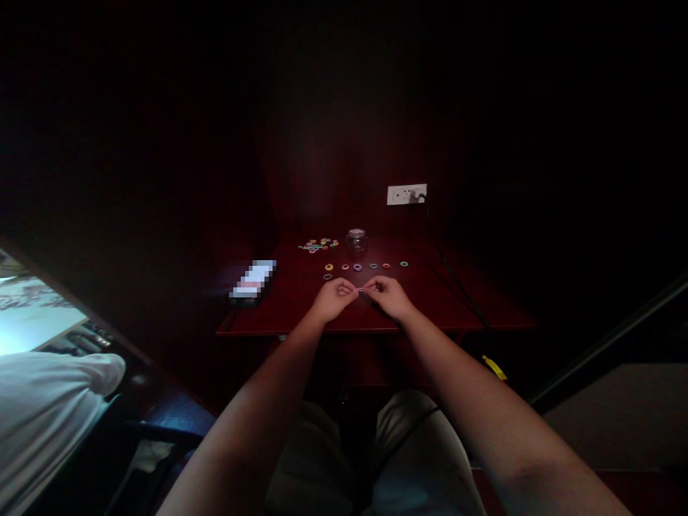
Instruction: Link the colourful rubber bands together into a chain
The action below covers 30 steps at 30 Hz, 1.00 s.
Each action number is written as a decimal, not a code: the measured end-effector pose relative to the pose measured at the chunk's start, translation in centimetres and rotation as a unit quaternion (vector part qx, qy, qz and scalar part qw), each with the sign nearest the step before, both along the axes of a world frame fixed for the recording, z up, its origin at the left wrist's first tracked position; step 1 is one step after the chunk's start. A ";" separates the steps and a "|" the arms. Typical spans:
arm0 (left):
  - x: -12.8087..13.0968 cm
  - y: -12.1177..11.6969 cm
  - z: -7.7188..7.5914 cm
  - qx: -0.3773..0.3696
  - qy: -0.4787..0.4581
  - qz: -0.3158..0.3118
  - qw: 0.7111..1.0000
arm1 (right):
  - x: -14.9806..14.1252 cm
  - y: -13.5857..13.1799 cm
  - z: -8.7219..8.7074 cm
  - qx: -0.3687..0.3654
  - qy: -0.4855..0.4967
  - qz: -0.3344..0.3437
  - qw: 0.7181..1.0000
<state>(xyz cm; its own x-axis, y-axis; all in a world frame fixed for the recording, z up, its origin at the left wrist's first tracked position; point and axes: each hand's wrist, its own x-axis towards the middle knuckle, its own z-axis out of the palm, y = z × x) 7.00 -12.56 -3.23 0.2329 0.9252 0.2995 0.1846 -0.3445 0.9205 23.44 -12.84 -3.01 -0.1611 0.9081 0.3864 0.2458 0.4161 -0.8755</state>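
Observation:
Near the front of the dark red desk [290, 315], my left hand [334, 295] and my right hand [388, 294] face each other with their fingertips pinched. Between them is a small pale pink hair tie [360, 289], held from both sides; its full shape is partly hidden by the fingers. A row of small coloured hair ties lies just beyond, including a yellow one [329, 266], a purple one [357, 267] and a green one [404, 264]. A dark greyish one [327, 276] lies closest to my left hand.
A loose pile of hair ties [319, 246] lies at the back beside a lidded clear jar [356, 241]. A phone [252, 283] rests at the left. From the wall socket [407, 194], a black cable [456, 276] runs down the right side. Another person's pale sleeve [54, 401] shows at far left.

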 end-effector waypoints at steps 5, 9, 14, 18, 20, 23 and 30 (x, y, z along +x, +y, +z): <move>0.1 0.1 0.0 0.002 -0.003 0.001 1.000 | 0.1 0.0 0.0 0.001 -0.007 -0.004 1.000; 0.1 0.0 0.2 0.001 -0.009 -0.005 1.000 | 0.1 0.1 0.0 0.001 -0.006 -0.001 1.000; 0.1 -0.1 0.2 -0.001 -0.010 -0.010 1.000 | 0.1 0.1 -0.1 -0.002 -0.005 0.007 1.000; 0.1 0.0 0.0 -0.004 -0.008 -0.012 1.000 | 0.0 -0.1 0.0 -0.006 -0.004 0.016 1.000; 0.1 0.1 -0.1 -0.004 -0.007 -0.013 1.000 | 0.0 -0.1 -0.1 -0.007 -0.003 0.021 1.000; 0.0 0.1 -0.1 -0.005 -0.007 -0.014 1.000 | 0.0 -0.1 -0.1 -0.008 -0.002 0.028 1.000; 0.0 -0.1 0.0 -0.007 -0.002 -0.016 1.000 | 0.0 0.1 -0.3 -0.011 0.000 0.036 0.999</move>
